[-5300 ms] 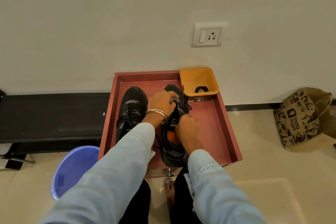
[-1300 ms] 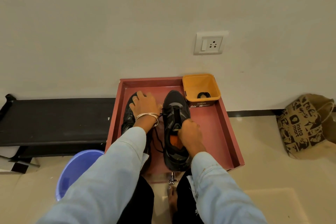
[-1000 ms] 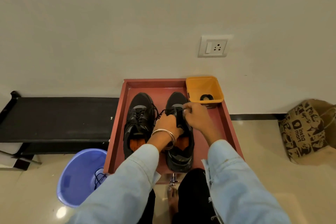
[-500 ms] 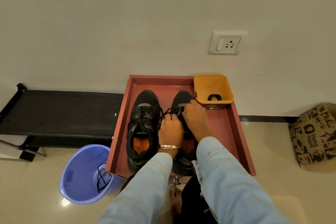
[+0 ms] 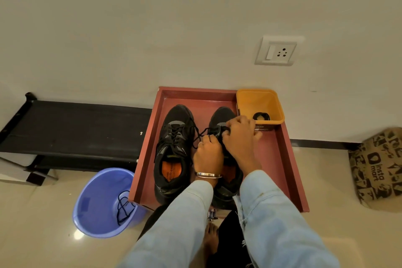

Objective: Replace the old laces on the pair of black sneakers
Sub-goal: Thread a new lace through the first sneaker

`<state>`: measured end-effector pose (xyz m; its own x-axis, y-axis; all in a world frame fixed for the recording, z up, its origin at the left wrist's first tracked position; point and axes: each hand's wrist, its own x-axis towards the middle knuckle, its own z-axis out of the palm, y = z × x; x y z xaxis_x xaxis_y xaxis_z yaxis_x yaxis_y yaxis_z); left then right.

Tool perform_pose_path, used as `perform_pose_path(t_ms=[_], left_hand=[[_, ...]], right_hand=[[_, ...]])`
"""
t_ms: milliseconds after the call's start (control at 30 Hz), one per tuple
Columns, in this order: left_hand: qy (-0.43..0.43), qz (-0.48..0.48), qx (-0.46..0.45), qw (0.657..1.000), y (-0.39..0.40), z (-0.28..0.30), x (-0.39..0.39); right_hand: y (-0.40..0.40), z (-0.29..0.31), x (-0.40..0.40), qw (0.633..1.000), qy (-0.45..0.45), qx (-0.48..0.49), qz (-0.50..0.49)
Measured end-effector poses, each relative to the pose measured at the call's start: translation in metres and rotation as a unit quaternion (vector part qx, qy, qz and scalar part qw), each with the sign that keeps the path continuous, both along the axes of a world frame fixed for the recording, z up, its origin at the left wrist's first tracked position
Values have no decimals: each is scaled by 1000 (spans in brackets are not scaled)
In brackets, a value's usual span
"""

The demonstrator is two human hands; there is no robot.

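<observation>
Both hands work on the right sneaker in the red tray. Left hand fingers pinch its black lace. Right hand fingers curl on the lace at the tongue.

floor — red tray | blue bucket | paper bag

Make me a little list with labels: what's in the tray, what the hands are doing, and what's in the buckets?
tray: red tray holding two black sneakers and a yellow tub
left sneaker: laced, untouched
right sneaker: both hands on its laces
left hand: pinches a black lace
right hand: grips the lace near the toe
purple bucket: loose black lace inside
yellow tub contents: small dark coil
</observation>
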<state>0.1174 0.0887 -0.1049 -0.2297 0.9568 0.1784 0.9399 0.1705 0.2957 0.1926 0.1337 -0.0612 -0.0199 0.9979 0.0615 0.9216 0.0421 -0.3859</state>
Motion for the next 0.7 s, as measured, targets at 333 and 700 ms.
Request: perform_pose_path(t_ms=[333,700], left_hand=[[20,25,7,999,0,-5,3],[17,31,-4,999,0,-5,5]], right_hand=[[-14,4,14,832,521,-7,-191],[-11,1,38,953,246,9,-179]])
